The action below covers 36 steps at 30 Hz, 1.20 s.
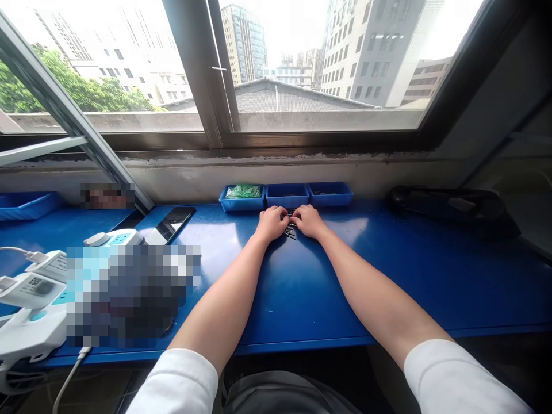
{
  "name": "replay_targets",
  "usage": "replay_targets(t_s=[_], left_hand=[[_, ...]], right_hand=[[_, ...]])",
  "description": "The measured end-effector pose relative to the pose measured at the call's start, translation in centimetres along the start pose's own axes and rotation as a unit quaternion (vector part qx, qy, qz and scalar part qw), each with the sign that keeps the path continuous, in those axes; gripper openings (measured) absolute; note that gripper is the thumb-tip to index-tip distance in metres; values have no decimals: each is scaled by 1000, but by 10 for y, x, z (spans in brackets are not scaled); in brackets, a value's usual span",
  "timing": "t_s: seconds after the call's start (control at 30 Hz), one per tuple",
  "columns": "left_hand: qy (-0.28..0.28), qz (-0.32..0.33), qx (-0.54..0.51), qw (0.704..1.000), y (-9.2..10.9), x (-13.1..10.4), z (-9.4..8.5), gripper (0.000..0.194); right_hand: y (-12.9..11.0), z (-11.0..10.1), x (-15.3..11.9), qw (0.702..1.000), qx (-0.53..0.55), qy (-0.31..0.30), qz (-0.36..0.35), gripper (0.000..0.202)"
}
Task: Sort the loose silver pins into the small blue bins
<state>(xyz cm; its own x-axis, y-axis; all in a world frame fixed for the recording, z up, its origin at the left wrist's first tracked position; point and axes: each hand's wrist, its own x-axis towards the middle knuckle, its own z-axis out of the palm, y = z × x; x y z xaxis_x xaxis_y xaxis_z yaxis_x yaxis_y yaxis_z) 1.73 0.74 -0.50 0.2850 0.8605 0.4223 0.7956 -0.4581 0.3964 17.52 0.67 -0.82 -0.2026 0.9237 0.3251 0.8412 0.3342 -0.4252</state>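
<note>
Near the far side of the blue table (297, 293), my left hand (271, 223) and my right hand (307, 221) face each other with curled fingers. Between them lies a small bunch of thin, dark, pin-like pieces (290, 233), too small to name exactly. The fingertips of both hands close in on these pieces from either side. Some pieces stick out below the hands; others are hidden by the fingers. Just behind my hands stand three joined blue bins: the left bin (242, 203) holds green-and-clear packets (245, 191), while a few dark bits show in the right bin (330, 199).
A phone (175, 224) lies to the left, with white power strips (34, 322) and plugs nearer me. Part of that side is blurred out. Another blue tray (30, 205) sits far left. At the right rests a dark object (452, 210). A window rises behind the table.
</note>
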Motion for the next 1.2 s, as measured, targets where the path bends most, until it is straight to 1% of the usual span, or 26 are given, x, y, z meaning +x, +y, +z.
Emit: replay_targets(t_s=[0.07,0.17,0.3,0.43,0.57,0.63,0.7,0.77,0.8,0.9,0.93,1.07,1.2], left_hand=[[6,5,-5,1000,0,0,0,22],[23,21,-18,999,1,-1,0,21],[41,51,-42,997,4,-2,-1,18],[55,60,-62,995,7,-2,-3,19],[45,83,-70,993,6,-2,-2,16],[41,86,-65,993,5,-1,-1,14],[45,81,-58,994,5,-1,0,17],[49,74,-50,995,4,0,0,20],[50,69,-46,995,5,0,0,21],[49,52,-32,997,5,0,-1,22],[48,47,-28,997,5,0,-1,22],[46,39,-20,998,6,0,-2,24],[46,46,-25,998,4,0,-2,24]], right_hand=[[0,0,0,1000,8,9,-3,15],[1,1,0,999,27,42,-9,18],[2,0,0,996,46,78,-18,26],[3,0,1,993,54,99,-24,36],[4,1,2,989,72,125,-18,48],[4,1,3,987,87,132,-22,54],[3,0,2,984,107,137,-29,57],[1,-1,0,979,136,150,-31,55],[0,-2,-1,974,156,160,-31,50],[-5,-6,-6,957,229,172,-37,26],[-6,-7,-7,952,253,166,-41,23],[-11,-11,-11,940,306,141,-61,22],[-13,-14,-12,934,328,133,-53,22]])
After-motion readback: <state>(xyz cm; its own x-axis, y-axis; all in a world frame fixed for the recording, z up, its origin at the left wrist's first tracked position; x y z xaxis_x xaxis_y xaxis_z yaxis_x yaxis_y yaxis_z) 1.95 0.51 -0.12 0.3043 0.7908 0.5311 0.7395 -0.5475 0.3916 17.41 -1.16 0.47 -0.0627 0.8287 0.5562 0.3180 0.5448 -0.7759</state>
